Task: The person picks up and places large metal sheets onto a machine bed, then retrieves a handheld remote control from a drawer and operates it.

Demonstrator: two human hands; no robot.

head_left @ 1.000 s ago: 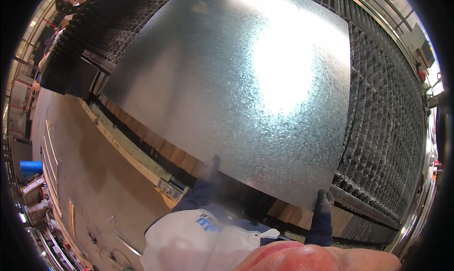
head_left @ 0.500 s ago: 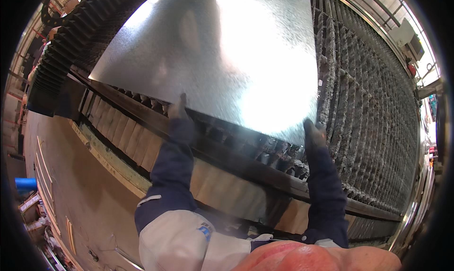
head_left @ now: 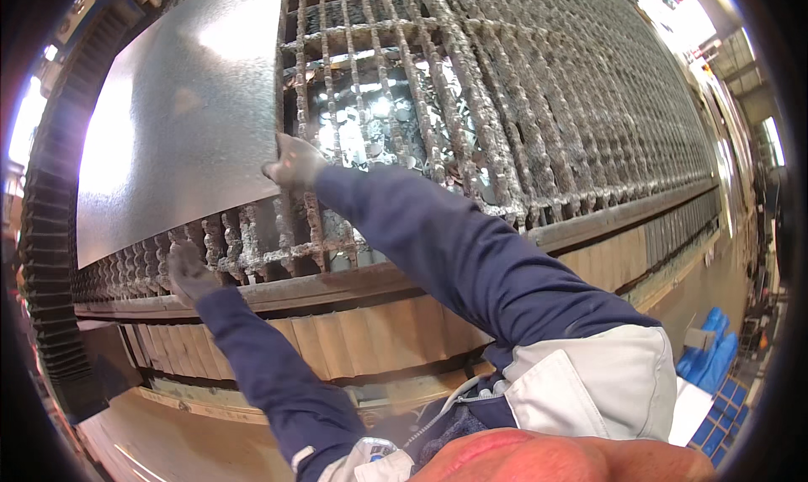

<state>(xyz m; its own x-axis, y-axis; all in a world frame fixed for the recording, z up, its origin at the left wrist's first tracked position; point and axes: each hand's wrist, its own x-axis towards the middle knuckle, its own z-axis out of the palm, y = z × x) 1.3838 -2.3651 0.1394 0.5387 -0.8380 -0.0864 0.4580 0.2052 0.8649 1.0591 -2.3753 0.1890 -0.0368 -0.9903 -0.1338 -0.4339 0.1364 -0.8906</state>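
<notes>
A shiny grey metal sheet [head_left: 181, 120] lies over the slatted bed [head_left: 581, 120] at the left, its near edge slanting above the slat ends. My right hand [head_left: 295, 162], in a greyish glove, grips the sheet's right edge close to the near corner, thumb and fingers at the edge. My left hand [head_left: 190, 270], also gloved and slightly blurred, is just below the near edge, over the slat ends. Its fingers are stretched out and hold nothing; whether the tips touch the sheet I cannot tell.
Crusted, jagged slats fill the bed to the right. Shiny metal scraps [head_left: 362, 124] lie beneath them. A black bellows cover [head_left: 50, 230] runs along the left side. The bed's front rail [head_left: 278, 295] crosses before me. Blue items [head_left: 707, 352] are at the lower right.
The sheet has moved left and now lies over the slats. My right hand has gone from its near right corner to its right edge. My left hand has let go of the near edge.
</notes>
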